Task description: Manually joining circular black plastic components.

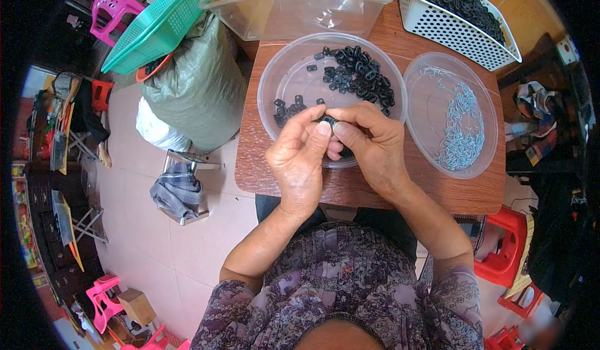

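Note:
My left hand (299, 162) and my right hand (375, 147) meet above the near side of a round clear tub (265, 94). Fingers of both pinch one small black plastic piece (329, 119), mostly hidden by the thumbs. Inside the tub, many black pieces with holes (359, 75) are heaped at the far right. A smaller group of black pieces (289, 109) lies at its left side. To the right, a clear round lid-like tray (415, 75) holds many small silvery screws or pins (462, 128).
A white perforated basket (431, 25) full of black parts stands at the back right of the wooden table (250, 156). Behind the tub is a clear rectangular bin (294, 12). At the left stand a stuffed sack (200, 87), a green basket (156, 28) and a stool with cloth (178, 190).

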### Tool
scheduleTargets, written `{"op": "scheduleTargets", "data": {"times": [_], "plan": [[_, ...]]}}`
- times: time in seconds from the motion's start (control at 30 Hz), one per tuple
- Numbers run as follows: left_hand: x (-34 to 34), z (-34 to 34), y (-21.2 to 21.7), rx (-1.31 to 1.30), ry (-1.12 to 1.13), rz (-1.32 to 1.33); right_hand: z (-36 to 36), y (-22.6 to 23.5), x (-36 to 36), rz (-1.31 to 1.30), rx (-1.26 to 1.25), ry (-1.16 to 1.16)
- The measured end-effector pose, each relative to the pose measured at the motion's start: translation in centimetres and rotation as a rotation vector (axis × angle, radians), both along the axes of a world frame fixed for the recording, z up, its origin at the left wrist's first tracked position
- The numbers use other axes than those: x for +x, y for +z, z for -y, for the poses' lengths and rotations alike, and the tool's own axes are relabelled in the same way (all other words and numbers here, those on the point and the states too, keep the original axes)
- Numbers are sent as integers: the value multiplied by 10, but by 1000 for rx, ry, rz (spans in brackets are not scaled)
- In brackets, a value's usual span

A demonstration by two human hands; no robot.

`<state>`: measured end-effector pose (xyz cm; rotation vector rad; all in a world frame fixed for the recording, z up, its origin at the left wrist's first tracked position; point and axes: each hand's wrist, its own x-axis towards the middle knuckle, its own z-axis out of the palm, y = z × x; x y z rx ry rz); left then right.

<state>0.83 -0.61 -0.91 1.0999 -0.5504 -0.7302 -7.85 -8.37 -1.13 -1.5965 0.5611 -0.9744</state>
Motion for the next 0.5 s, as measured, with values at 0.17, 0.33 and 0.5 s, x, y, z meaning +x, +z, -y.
{"op": "scheduleTargets", "data": {"times": [0.17,0.33,0.5], "plan": [[-3,1,3,15,19,-7,-4,3,-1,-32,89,-39],[-3,1,3,-16,23,5,-8,12,-5,-140,33,-5],[-7,2,5,-6,100,23,-9,7,-6,-128,-166,-67]]}}
